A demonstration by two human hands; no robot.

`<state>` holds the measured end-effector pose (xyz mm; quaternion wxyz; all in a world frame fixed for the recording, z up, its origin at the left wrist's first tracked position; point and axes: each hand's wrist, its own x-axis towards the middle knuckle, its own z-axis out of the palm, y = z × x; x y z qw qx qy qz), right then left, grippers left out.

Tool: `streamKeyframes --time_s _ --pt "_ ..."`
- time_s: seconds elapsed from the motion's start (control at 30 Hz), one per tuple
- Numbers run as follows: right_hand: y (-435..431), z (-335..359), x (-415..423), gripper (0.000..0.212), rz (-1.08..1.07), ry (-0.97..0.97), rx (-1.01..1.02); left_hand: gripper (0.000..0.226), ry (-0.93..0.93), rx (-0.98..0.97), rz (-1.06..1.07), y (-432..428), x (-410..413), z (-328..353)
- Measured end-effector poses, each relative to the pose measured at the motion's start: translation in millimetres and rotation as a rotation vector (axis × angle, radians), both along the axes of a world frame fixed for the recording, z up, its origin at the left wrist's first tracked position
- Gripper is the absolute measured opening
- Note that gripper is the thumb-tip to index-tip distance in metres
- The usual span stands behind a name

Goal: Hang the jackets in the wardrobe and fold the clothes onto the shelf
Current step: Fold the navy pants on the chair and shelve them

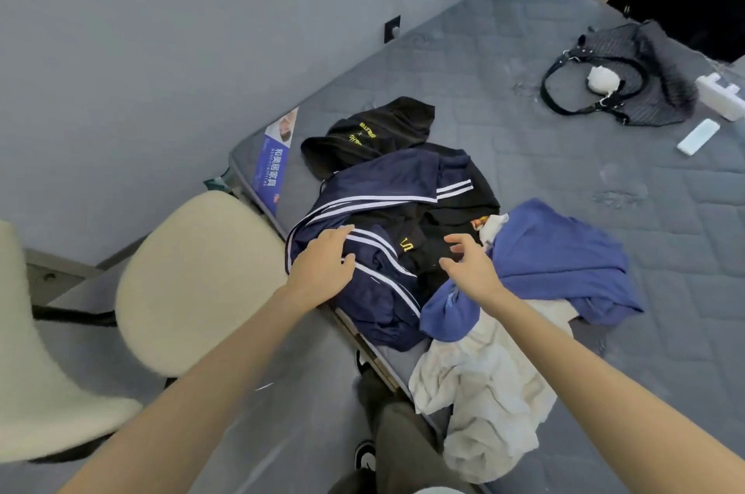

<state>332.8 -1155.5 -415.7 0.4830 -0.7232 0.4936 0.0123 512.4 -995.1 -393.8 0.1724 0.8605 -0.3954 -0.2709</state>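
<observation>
A heap of clothes lies at the near corner of a bare grey quilted mattress [524, 30]. On top of it, toward the left, is a navy jacket [375, 187] with white stripes along its sleeves and seams. The left hand [322, 257] rests on this jacket, palm down, fingers laid loosely across the stripes and gripping nothing. The right hand [469, 263] hovers just above a black garment [427, 227] in the middle of the heap, fingers spread wide and slightly bent, holding nothing. A few yellow letters show on that black cloth near the hand, but they are folded and cannot be read. Behind the jacket lies a second black garment [375, 130] with yellow print, too small to make out. To the right is a blue garment [564, 251] with faint pale script on a fold, also unreadable, and a cream garment [483, 392] hangs over the mattress edge. A blue label [271, 167] on the mattress side carries white characters that read 和美居家具. Farther off on the mattress lie a dark handbag [653, 90] and a flat white device [698, 136]. 2 cream chairs [193, 284] stand on the floor at the left.
</observation>
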Motion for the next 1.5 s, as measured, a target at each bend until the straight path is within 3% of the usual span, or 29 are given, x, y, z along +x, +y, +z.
streamKeyframes --time_s 0.2,0.47,0.57,0.67,0.77,0.8,0.93,1.03,1.23,1.33,1.43,1.5 --pt "-74 -53 67 0.041 -0.079 0.062 0.046 0.053 0.046 -0.005 -0.004 -92 60 -57" --pt "-104 -137 122 0.036 -0.042 0.092 0.162 0.065 0.006 0.186 -0.008 -136 105 -154" --pt "-88 -163 128 0.033 0.128 0.154 0.261 0.071 0.014 0.213 -0.056 -117 110 -178" --pt "-63 -182 124 0.049 0.386 0.284 0.362 0.074 0.013 0.158 -0.094 -95 112 -189" --pt "-43 -193 119 0.027 0.524 0.378 0.210 0.068 0.043 0.081 -0.064 -79 111 -188" --pt "-39 -192 118 0.035 0.545 0.386 0.174 0.066 0.051 0.058 -0.054 -75 110 -186" --pt "-37 -172 113 0.029 0.492 0.225 0.197 0.069 0.086 0.014 -0.035 -56 102 -169" --pt "-37 -146 110 0.030 0.390 0.061 0.218 0.075 0.242 0.035 -0.063 -39 92 -149" --pt "-3 -78 129 0.028 0.160 -0.251 0.429 0.101 0.440 0.071 -0.127 4 58 -104" --pt "24 -42 140 0.030 0.071 -0.332 0.507 0.111 0.410 0.072 -0.170 39 43 -84" --pt "58 1 147 0.016 -0.002 -0.384 0.620 0.108 0.351 0.072 -0.185 83 31 -69" --pt "80 30 148 0.018 -0.057 -0.455 0.697 0.106 0.296 0.025 -0.169 113 23 -59"
